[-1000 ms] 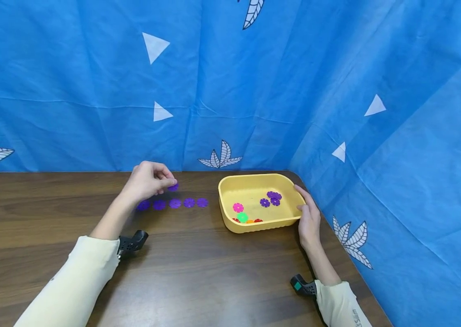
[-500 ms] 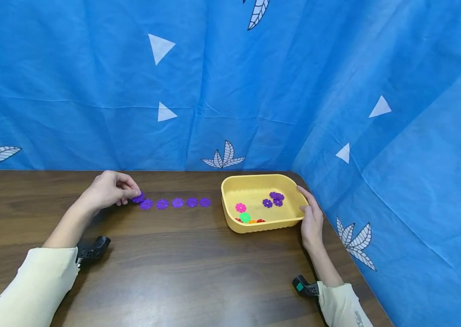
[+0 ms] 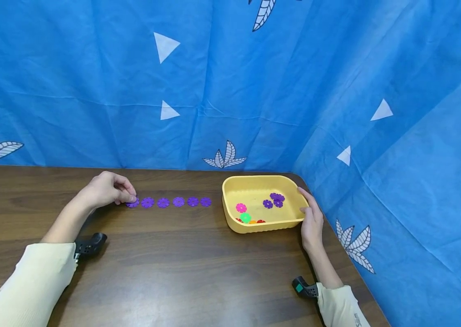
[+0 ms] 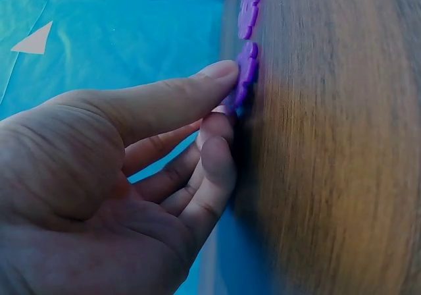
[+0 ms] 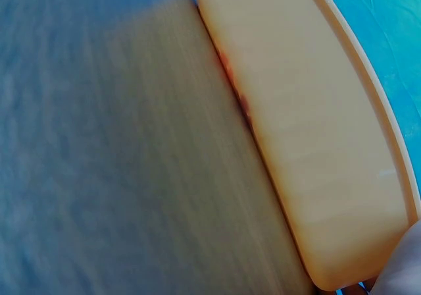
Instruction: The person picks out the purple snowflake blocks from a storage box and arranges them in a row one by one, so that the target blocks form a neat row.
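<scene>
My left hand [image 3: 105,190] pinches a purple flower-shaped plastic disc [image 3: 133,205] at the left end of a row. In the left wrist view the thumb lies on that disc [image 4: 248,72], right down at the wood, and the fingertips meet its near edge. Several matching purple discs [image 3: 163,203] lie flat to its right, evenly spaced. On the right, my right hand [image 3: 312,227] grips the end of a yellow plastic basket [image 3: 269,226], thumb at the rim and fingers along the outer wall. The right wrist view shows mostly the basket's side wall [image 5: 296,110].
Inside the basket are a few purple discs [image 3: 268,204], a pink disc [image 3: 241,208], a green disc [image 3: 245,218] and some red and orange ones partly behind the front wall. A blue curtain [image 3: 230,91] borders the brown table [image 3: 181,268] at the back and right.
My left hand has carried the purple disc left, past the row, and lowered it to the row's left end. The right hand and basket have kept their place.
</scene>
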The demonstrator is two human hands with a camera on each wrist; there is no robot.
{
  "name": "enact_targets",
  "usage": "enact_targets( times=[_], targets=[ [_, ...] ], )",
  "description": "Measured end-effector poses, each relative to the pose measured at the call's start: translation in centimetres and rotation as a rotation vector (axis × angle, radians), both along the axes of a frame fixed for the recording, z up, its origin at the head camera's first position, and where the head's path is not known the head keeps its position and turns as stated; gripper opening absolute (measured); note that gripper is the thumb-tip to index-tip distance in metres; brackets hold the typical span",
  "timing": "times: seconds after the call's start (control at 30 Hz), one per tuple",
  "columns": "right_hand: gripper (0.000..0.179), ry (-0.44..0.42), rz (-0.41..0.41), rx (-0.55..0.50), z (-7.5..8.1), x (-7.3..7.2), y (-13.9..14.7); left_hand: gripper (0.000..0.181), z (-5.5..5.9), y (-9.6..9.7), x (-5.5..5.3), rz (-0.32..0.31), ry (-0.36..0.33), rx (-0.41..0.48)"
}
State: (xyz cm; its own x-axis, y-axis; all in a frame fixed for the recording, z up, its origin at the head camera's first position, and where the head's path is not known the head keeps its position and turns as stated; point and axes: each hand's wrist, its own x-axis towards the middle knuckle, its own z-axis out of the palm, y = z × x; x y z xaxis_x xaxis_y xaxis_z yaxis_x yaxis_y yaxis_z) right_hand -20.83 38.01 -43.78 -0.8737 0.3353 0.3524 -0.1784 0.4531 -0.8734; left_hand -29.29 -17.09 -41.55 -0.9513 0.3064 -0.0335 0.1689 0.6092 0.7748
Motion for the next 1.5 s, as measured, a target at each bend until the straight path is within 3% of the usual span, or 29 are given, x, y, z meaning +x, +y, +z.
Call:
enact_targets(
  times=[0.27, 0.53, 0.67, 0.8, 0.93, 1.07, 1.27, 1.5],
  targets=[
    [0.057, 0.012, 0.021, -0.038, 2.1, 1.5, -1.8, 0.021, -0.2, 0.0, 0.0, 0.004, -0.008, 0.011],
    [0.057, 0.018, 0.022, -0.031, 2.1, 1.5, -1.8, 0.023, -0.3, -0.2, -0.1, 0.011, -0.013, 0.047],
    [0.057, 0.025, 0.012, -0.015, 0.9, 0.7, -0.7, 0.027, -0.2, -0.3, 0.1, 0.079, 0.03, 0.042],
    [0.058, 0.026, 0.008, 0.006, -0.2, -0.1, 0.4, 0.029, 0.2, 0.2, 0.4, 0.201, 0.106, 0.04],
    [0.057, 0.032, 0.003, 0.013, -0.6, -0.2, 0.8, 0.025, 1.2, 1.9, 0.7, 0.269, 0.229, 0.039],
    [0.057, 0.02, -0.008, 0.012, -0.8, -0.1, 0.9, 0.02, 2.1, 3.8, 1.0, 0.266, 0.33, 0.029],
    [0.057, -0.01, -0.007, 0.003, -0.3, 0.1, 0.4, 0.014, 3.1, 6.8, 1.3, 0.237, 0.364, 0.055],
    [0.055, -0.016, 0.012, -0.014, 2.0, 1.4, -1.5, 0.011, 3.7, 11.4, 1.6, 0.203, 0.355, 0.09]
  ],
)
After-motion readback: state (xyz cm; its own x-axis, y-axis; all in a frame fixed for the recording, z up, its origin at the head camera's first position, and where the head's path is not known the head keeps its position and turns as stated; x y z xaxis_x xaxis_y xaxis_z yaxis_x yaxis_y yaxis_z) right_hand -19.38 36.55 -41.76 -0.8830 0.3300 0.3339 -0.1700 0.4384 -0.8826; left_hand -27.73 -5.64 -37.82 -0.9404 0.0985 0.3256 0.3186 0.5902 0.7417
